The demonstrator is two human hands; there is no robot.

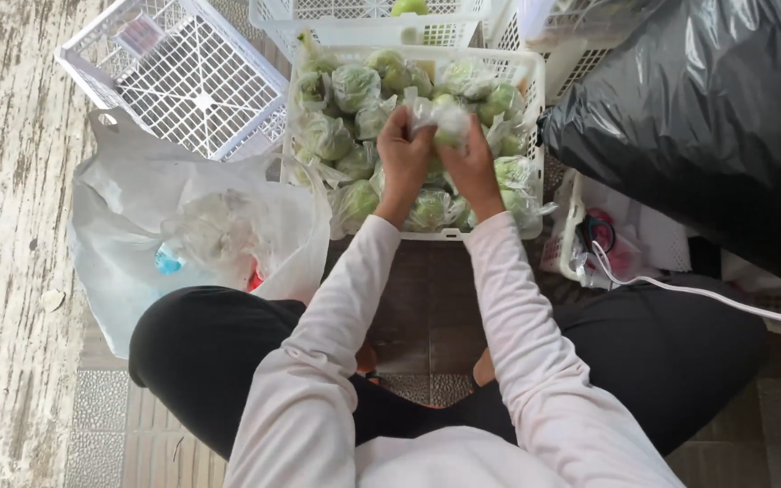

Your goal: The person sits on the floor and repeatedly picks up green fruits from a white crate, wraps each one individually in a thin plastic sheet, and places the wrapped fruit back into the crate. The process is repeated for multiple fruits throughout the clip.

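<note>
Both my hands are raised over a white plastic crate [531, 74] filled with green round fruits wrapped in clear plastic bags. My left hand [404, 154] and my right hand [469, 164] together grip one bagged green fruit [445, 122], pinching the clear plastic at its top. Several other bagged fruits [347, 89] lie packed under and around the hands. My sleeves are pale pink and my knees in black trousers spread to either side.
An empty white crate [178, 72] lies tilted at upper left. A white plastic bag [128, 230] with crumpled clear wrappers sits left of my knee. A large black bin bag [707, 117] fills the right. A white cable [698, 294] crosses my right knee. Another white crate [363, 18] stands behind.
</note>
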